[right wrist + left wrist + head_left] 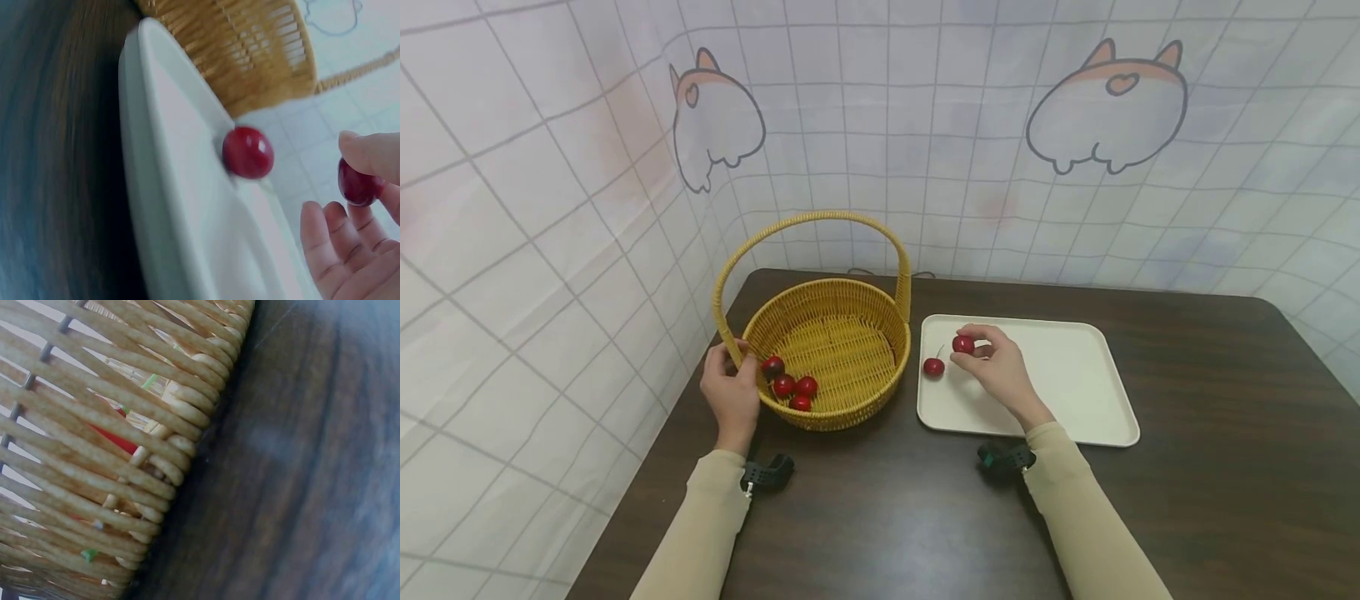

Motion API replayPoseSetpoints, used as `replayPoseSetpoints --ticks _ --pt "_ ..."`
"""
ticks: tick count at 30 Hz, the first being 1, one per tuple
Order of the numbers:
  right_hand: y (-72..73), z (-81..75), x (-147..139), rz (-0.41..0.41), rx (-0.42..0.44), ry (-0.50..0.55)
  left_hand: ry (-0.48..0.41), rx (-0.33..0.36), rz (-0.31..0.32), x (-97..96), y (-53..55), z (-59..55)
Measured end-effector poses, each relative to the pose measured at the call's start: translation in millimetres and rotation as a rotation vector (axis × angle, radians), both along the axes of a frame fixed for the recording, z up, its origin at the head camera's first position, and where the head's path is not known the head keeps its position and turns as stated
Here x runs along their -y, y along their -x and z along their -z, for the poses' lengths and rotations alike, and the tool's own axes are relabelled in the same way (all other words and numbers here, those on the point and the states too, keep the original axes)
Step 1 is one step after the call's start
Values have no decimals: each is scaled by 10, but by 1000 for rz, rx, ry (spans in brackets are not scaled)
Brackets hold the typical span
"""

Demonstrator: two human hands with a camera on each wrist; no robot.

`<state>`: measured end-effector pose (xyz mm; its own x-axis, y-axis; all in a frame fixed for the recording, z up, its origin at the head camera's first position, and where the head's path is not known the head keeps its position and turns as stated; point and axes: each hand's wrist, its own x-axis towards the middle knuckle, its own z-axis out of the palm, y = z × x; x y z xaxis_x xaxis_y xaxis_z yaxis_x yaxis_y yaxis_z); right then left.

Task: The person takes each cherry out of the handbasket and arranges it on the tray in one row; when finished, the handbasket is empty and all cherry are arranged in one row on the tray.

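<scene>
Red cherry pinched in fingers of right hand, above white tray. Stemmed cherry lying on tray nearby. Fingers of left hand gripping wicker basket at handle foot; four cherries inside. Tray, basket on dark surface.

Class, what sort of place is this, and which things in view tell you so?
Probably an indoor corner set up for demonstrations: a cartoon-printed grid backdrop hangs behind a dark table bearing a wicker basket and a white tray.
</scene>
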<state>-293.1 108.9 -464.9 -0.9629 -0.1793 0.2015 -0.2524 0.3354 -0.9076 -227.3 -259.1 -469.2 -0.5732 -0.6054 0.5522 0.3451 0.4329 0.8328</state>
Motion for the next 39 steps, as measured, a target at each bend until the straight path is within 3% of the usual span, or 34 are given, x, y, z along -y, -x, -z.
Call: replayPoseSetpoints --ticks 2,6,22,29,39 --pt "31 52 -45 29 32 -16 1 1 -2 43 48 70" --pt "57 118 -98 55 85 -63 2 5 11 63 72 96" --pt "22 185 -51 44 60 -240 -15 13 29 58 68 72" --pt "8 195 -32 26 33 -262 -37 34 47 -112 -118 -210" --pt "-11 192 -22 -25 41 -292 -46 37 53 -109 -149 -213"
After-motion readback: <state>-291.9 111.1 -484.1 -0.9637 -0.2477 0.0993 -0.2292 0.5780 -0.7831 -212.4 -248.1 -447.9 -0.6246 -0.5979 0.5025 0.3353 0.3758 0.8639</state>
